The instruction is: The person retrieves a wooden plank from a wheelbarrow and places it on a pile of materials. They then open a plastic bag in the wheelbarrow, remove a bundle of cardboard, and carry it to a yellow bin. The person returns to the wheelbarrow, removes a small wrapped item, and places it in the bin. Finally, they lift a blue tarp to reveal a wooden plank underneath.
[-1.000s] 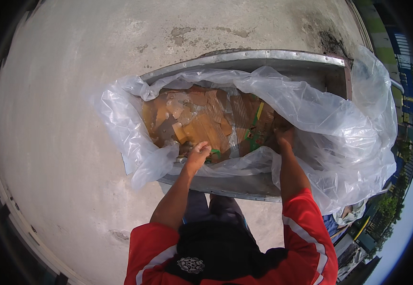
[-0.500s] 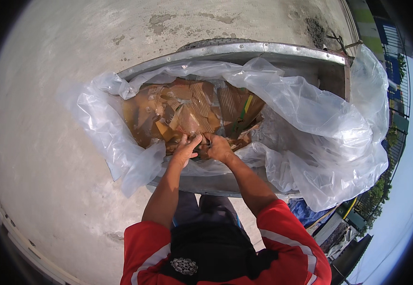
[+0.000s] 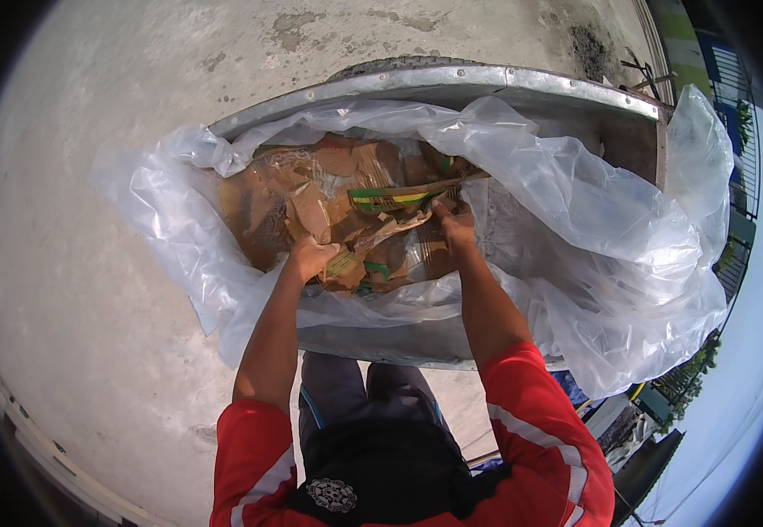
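While the right hand [image 3: 457, 221] is pinching a torn cardboard strip [image 3: 377, 201] near its right end, midway along the metal bin [image 3: 452, 77], the left hand [image 3: 311, 256] is touching scraps [image 3: 343, 274], grip unclear, and that strip's probably handling floppy and rip-prone, so I'd be supporting both ends.

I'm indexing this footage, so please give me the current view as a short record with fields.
container: metal bin, rivets along its far rim
liner: clear plastic sheet, draped over the rim
contents: torn brown cardboard, wet-looking
left hand: thumb at a torn piece; grip unclear
right hand: holding cardboard with a green-and-yellow strip
clothing: red sleeves with a pale band
ground: pale concrete, stained in places beyond the bin
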Motion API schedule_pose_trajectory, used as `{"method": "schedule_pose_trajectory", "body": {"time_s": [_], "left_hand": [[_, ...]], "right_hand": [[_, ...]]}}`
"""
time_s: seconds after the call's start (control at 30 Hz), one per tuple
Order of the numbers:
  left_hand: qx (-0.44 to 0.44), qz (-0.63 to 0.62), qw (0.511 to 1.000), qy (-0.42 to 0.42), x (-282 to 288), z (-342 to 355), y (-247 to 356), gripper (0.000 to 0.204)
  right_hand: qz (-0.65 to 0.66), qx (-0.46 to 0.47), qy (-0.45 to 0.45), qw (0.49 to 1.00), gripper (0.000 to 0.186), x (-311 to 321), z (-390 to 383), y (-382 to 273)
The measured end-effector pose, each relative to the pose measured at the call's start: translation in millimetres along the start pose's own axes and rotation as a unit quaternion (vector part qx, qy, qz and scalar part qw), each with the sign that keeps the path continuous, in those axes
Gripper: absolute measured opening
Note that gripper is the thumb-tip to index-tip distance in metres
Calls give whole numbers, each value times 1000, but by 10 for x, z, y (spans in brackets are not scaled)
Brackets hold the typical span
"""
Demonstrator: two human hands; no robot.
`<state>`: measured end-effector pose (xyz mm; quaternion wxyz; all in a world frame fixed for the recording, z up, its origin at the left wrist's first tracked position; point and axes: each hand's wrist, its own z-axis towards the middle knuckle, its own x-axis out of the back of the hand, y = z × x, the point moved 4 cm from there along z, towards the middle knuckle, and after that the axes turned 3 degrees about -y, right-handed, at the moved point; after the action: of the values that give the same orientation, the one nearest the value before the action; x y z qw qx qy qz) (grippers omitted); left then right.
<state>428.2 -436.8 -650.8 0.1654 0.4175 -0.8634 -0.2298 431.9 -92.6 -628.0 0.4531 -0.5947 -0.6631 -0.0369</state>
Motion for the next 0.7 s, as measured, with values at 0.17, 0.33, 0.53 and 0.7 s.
{"method": "schedule_pose_trajectory", "body": {"time_s": [0.17,0.33,0.53,0.7], "left_hand": [[42,85,995,-33,-13,-149,263,64],[20,4,1000,13,-98,-87,-237,63],[-26,19,989,146,-53,204,-617,69],[4,-77,996,34,-175,211,-446,81]], "right_hand": [[-133,94,-107,981,61,-732,3,545],[-326,188,20,926,56,-506,-459,38],[-337,43,69,938,51,-228,-228,147],[-342,171,-127,915,28,-1032,-421,346]]}}
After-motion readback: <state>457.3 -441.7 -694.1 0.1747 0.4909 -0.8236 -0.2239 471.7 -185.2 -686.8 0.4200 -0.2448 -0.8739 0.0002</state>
